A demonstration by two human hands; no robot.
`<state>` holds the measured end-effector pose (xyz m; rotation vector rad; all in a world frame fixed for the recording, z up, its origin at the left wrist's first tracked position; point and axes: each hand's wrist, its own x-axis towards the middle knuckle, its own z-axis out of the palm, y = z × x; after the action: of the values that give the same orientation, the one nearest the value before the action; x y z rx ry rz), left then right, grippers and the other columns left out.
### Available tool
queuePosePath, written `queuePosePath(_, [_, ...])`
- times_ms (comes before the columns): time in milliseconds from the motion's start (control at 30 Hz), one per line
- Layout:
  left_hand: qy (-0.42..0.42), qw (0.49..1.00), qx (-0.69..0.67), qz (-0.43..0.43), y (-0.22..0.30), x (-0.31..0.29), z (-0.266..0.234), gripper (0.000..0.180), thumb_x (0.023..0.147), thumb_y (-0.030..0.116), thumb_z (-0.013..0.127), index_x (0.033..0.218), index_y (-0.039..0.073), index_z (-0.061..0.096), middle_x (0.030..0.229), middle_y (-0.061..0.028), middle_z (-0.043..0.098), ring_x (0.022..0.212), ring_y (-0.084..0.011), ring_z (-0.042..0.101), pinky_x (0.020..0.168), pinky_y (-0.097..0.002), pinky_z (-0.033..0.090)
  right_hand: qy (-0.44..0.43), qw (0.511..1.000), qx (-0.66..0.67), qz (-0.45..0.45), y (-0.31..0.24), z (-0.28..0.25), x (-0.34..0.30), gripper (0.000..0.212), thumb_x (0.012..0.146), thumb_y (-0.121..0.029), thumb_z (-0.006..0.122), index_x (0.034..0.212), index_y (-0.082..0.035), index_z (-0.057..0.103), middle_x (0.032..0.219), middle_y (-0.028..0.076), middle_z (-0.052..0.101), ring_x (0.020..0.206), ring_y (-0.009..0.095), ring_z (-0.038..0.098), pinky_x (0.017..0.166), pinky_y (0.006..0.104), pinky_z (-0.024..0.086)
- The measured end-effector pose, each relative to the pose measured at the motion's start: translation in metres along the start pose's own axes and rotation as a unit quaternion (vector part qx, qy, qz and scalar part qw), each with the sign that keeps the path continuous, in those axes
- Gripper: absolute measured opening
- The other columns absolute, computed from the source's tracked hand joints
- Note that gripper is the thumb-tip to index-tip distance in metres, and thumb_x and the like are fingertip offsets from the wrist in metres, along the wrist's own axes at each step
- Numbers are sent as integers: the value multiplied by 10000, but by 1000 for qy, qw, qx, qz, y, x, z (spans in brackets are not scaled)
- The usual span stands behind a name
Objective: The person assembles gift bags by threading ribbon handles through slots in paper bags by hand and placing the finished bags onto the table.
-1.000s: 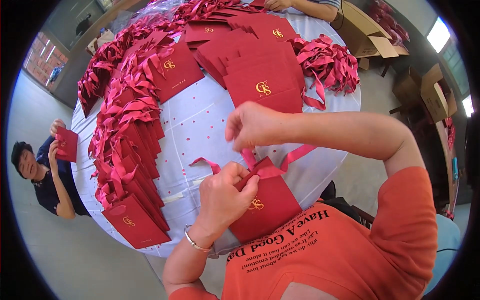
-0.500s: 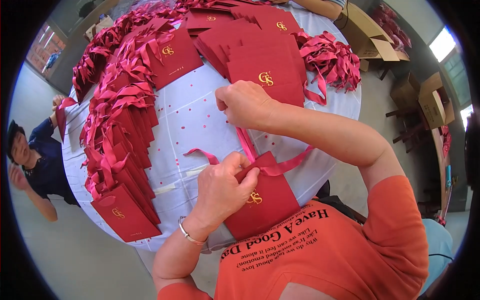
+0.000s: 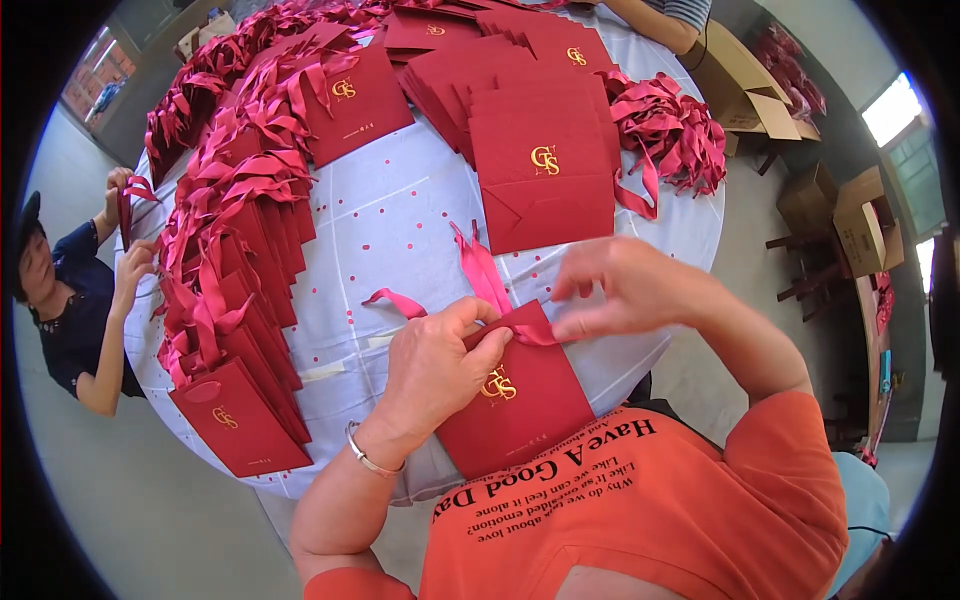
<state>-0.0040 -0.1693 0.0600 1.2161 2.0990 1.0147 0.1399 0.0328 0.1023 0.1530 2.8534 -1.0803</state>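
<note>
A red paper gift bag (image 3: 535, 415) with a gold emblem lies flat before me at the table's near edge. Its top edge is pinched between thumb and fingers of my left hand (image 3: 430, 370), which wears a bangle. Pink ribbon (image 3: 483, 270) runs from that edge: two strands lie away from me and one loose end points left. Just right of the bag's top, my right hand (image 3: 630, 290) is open, thumb and fingers apart, its thumb close to a short piece of ribbon at the edge. Whether it touches the ribbon I cannot tell.
Stacked flat red bags (image 3: 545, 210) lie beyond my right hand, beside a heap of pink ribbons (image 3: 670, 135). Ribboned bags (image 3: 235, 420) overlap along the left. A co-worker (image 3: 85, 300) handles a ribbon there; another person's arm (image 3: 655, 25) rests at the far edge. Cardboard boxes (image 3: 850, 215) stand right.
My right hand has come down from beside the stacked bags to the ribbon at the bag's top, its fingers opening. My left hand keeps its pinch. The left co-worker's lower hand has risen toward the ribbon.
</note>
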Motion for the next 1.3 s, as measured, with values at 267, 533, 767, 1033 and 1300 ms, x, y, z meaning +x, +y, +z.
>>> queuePosePath(267, [-10,996,-85,-35,-2,4,2,106,862,131,701,898,34,679,693,-20,702,604,-81,610,543,-246,459,-34,970,207,121,5,3,-37,190,820,-106,760,900,-23,608,921,51,653,782,140,627,682,287,485])
queuePosePath(533, [12,998,-58,-32,-1,3,2,104,842,177,697,882,83,684,677,-58,711,558,-183,661,541,-312,481,77,945,318,-4,-17,-23,-60,222,758,19,767,948,-1,654,896,74,643,725,115,598,636,254,480])
queuePosePath(767, [42,998,-48,25,-5,3,6,145,840,185,708,968,118,717,673,-72,706,549,-203,664,513,-323,477,55,828,530,-177,-31,-13,-35,480,630,-45,889,1040,76,669,939,169,626,763,209,665,636,274,537])
queuePosePath(1033, [53,998,-13,18,-1,0,4,173,826,181,716,956,86,652,703,-94,702,627,-288,676,556,-374,497,175,916,179,-315,-51,-14,-18,155,839,-93,725,958,7,721,970,147,666,826,231,617,742,323,493])
queuePosePath(1300, [66,992,0,104,1,-6,2,150,812,75,681,919,26,588,796,-152,674,747,-349,665,651,-430,507,176,960,142,-165,-45,26,0,146,835,34,674,972,-9,707,846,100,683,742,203,657,633,304,522])
